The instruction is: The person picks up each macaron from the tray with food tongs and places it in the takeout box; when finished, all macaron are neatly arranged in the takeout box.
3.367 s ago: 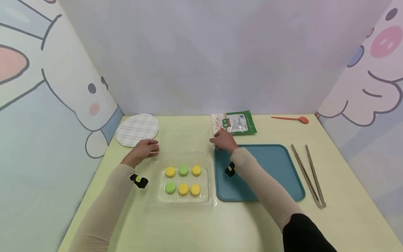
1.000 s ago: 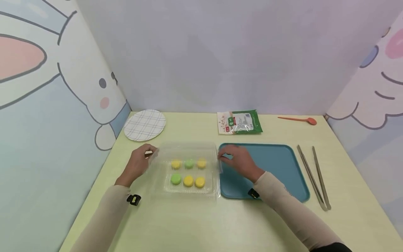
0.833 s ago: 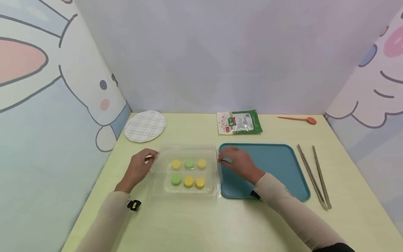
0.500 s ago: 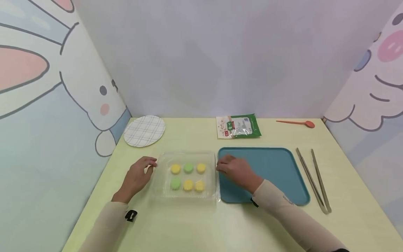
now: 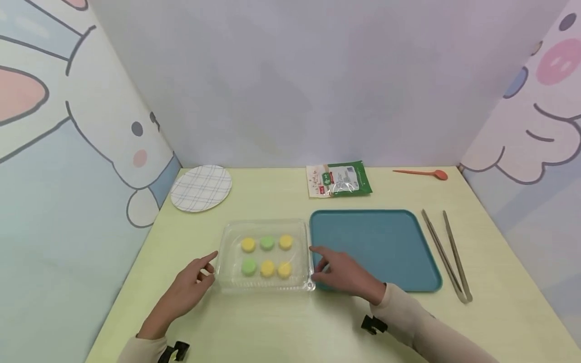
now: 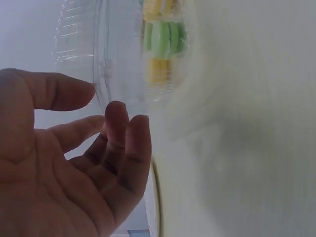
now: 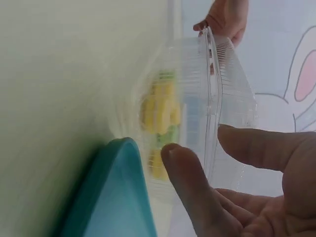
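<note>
A clear plastic clamshell box [image 5: 301,229] stands on the table with its lid down over the base. Inside, two rows of yellow macarons [image 5: 267,268] and green macarons [image 5: 248,267] show through the lid. My left hand [image 5: 183,291] is at the box's left side, thumb and index finger spread apart along its edge. The left wrist view shows that thumb against the rim [image 6: 101,74]. My right hand [image 5: 347,275] is at the right side, its thumb and index finger also apart beside the rim. How tightly the lid sits, I cannot tell.
A blue tray [image 5: 374,247] lies right beside the box, partly under my right hand. Further right are metal tongs [image 5: 447,257]. Along the back lie a checked plate [image 5: 201,188], a green and white packet [image 5: 340,179] and a red spoon [image 5: 422,173].
The lid lay open behind the base, then swung forward and down over the macarons. Both my hands have slid from the back of the box toward its front corners.
</note>
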`<state>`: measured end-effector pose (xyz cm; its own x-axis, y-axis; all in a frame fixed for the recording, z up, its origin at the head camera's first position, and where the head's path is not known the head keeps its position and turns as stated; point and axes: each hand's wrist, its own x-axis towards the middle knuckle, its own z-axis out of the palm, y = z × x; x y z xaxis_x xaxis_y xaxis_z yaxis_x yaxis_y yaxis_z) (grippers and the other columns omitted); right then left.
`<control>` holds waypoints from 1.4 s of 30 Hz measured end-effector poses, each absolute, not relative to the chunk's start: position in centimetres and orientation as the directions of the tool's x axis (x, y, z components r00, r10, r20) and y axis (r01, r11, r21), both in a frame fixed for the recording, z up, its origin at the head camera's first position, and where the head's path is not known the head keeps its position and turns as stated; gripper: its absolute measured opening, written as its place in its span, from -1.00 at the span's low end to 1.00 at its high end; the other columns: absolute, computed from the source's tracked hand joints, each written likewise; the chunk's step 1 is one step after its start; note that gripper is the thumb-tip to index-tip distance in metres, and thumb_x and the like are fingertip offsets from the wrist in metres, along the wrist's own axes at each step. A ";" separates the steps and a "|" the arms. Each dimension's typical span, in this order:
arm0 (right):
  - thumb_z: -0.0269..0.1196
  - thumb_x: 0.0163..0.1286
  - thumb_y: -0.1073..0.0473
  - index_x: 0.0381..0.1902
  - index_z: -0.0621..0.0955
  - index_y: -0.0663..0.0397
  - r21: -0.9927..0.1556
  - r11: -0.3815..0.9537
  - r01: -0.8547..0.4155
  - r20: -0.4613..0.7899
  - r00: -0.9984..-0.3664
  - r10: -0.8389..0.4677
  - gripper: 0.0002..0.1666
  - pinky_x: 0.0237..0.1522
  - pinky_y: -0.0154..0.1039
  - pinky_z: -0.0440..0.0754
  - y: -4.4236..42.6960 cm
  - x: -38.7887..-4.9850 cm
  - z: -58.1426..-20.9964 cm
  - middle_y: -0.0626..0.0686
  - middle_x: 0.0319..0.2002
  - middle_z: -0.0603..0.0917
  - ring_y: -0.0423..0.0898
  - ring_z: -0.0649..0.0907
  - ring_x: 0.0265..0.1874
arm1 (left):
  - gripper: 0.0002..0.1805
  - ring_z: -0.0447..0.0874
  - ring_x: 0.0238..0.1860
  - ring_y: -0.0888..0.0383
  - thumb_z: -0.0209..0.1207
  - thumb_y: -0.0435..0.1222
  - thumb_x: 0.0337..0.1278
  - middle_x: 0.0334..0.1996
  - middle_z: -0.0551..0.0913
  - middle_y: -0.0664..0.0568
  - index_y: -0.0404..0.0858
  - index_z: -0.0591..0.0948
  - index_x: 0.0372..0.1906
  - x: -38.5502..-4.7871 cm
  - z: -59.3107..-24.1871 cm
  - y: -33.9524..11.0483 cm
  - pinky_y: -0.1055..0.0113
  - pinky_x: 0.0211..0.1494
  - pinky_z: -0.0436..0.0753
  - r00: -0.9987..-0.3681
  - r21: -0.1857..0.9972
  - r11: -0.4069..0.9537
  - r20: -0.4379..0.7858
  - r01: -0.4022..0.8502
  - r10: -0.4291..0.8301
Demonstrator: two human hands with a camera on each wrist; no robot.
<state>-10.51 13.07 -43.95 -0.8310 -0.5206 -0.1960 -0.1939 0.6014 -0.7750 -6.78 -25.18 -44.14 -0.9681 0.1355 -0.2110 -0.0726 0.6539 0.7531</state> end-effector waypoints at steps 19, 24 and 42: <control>0.40 0.24 0.35 0.46 0.23 0.27 -0.943 0.271 0.192 -0.293 -0.864 -0.408 -0.10 -0.34 -0.04 0.70 12.7 -10.6 -45.0 0.17 -0.25 0.61 0.10 0.70 -0.44 | -0.19 0.60 -0.17 0.00 0.08 -0.34 0.48 -0.09 0.46 -0.19 -0.14 -0.07 0.63 -6.5 -44.6 -24.9 0.17 -0.15 0.69 -0.882 0.871 0.350 -0.428 -0.344 0.196; 0.36 0.27 0.37 0.45 0.20 0.28 -0.949 0.190 0.253 -0.312 -0.848 -0.430 -0.12 -0.24 0.03 0.70 12.4 -10.7 -45.3 0.22 -0.21 0.62 0.13 0.71 -0.34 | -0.17 0.68 -0.15 0.00 0.15 -0.38 0.42 -0.19 0.53 -0.14 -0.15 0.00 0.62 -6.6 -44.8 -25.0 0.21 -0.12 0.69 -0.876 0.864 0.292 -0.463 -0.411 0.137; 0.22 0.39 0.44 0.16 0.33 0.53 -0.932 0.090 0.351 -0.348 -0.796 -0.496 -0.53 -0.11 -0.05 0.70 12.3 -10.7 -45.2 0.19 -0.22 0.49 -0.03 0.66 -0.29 | -0.15 0.70 -0.19 0.07 0.08 -0.51 0.41 -0.26 0.59 -0.13 -0.14 -0.05 0.63 -6.6 -44.9 -24.8 0.26 -0.06 0.68 -0.879 0.889 0.164 -0.452 -0.429 0.153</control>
<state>-10.74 12.30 -45.25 -0.7960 -0.4956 -0.3476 0.3511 0.0897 -0.9320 -6.57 -24.83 -44.88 -0.8787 0.1533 -0.4521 -0.4286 0.1639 0.8885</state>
